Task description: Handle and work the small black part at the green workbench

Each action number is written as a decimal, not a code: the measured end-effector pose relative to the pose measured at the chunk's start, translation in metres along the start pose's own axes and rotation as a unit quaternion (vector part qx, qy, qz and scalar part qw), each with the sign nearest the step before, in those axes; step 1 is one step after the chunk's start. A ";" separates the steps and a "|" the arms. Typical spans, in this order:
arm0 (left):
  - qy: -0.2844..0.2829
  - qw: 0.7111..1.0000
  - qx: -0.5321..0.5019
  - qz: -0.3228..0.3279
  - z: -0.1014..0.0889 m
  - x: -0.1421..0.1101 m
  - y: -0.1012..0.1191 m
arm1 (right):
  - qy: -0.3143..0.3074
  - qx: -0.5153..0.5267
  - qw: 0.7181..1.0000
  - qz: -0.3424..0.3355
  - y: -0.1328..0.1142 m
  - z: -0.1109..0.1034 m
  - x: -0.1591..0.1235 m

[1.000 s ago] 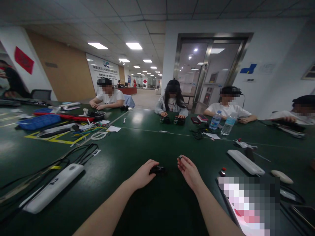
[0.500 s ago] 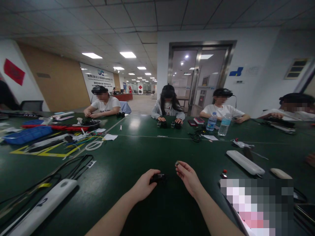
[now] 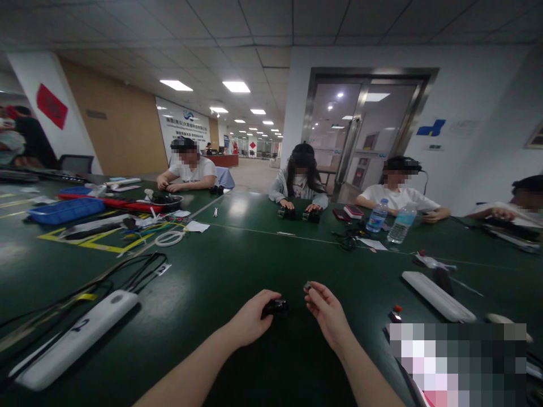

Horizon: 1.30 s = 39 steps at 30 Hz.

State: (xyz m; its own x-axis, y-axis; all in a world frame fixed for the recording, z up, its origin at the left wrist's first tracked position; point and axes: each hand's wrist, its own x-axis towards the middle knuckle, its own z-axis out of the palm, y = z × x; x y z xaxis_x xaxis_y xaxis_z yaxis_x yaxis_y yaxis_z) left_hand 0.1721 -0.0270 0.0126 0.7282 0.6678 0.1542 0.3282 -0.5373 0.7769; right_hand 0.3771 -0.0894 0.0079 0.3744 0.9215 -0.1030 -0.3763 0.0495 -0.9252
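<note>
My left hand (image 3: 254,318) curls round a small black device (image 3: 279,307) on or just above the worktop (image 3: 203,282), I can't tell which, while my right hand (image 3: 326,311) pinches a little grey piece (image 3: 307,286) between thumb and fingers, just right of the device and not touching it. To handle these well, I judge it best to brace the device steadily and grip the grey piece lightly, leaving its end exposed.
</note>
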 end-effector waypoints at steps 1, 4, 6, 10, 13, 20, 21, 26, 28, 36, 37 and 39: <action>0.000 1.000 -0.002 -0.002 0.000 0.000 0.000 | -0.001 -0.006 1.000 -0.001 0.000 0.001 0.000; -0.004 1.000 -0.015 -0.013 0.001 -0.001 -0.003 | 0.006 -0.022 1.000 -0.001 0.000 0.002 -0.001; -0.007 0.999 -0.025 -0.026 0.002 -0.001 -0.004 | 0.010 -0.029 1.000 -0.002 -0.002 0.003 -0.002; -0.008 0.999 -0.026 -0.030 0.002 -0.001 -0.002 | 0.003 -0.051 0.999 -0.010 -0.005 0.003 -0.005; -0.017 1.000 -0.014 0.001 -0.001 -0.001 0.004 | -0.002 -0.081 0.997 -0.014 -0.004 0.002 -0.004; -0.014 0.999 -0.041 -0.001 0.001 0.000 0.005 | -0.083 -0.202 0.974 -0.064 0.003 0.010 -0.005; -0.015 0.999 -0.047 0.000 0.002 0.001 0.005 | -0.097 -0.222 0.968 -0.073 0.003 0.013 -0.007; -0.004 1.000 -0.027 0.001 0.008 0.003 0.008 | -0.149 -0.314 0.932 -0.101 0.002 0.024 -0.015; -0.003 1.000 -0.010 -0.016 0.009 0.002 0.010 | -0.150 -0.334 0.925 -0.106 0.002 0.026 -0.016; 0.001 0.999 -0.005 -0.044 0.011 0.004 0.017 | -0.149 -0.342 0.922 -0.102 -0.002 0.027 -0.018; 0.004 0.999 -0.001 -0.048 0.012 0.006 0.017 | -0.148 -0.339 0.923 -0.103 -0.002 0.027 -0.018; 0.007 0.999 0.008 -0.051 0.014 0.009 0.015 | -0.144 -0.330 0.928 -0.100 -0.002 0.027 -0.019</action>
State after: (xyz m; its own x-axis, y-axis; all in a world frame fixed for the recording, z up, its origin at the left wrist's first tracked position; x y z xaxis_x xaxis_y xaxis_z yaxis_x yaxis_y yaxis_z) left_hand 0.1916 -0.0363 0.0170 0.6821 0.7266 0.0827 0.4097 -0.4734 0.7798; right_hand 0.3478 -0.0964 0.0219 0.1039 0.9886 0.1086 0.3127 0.0711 -0.9472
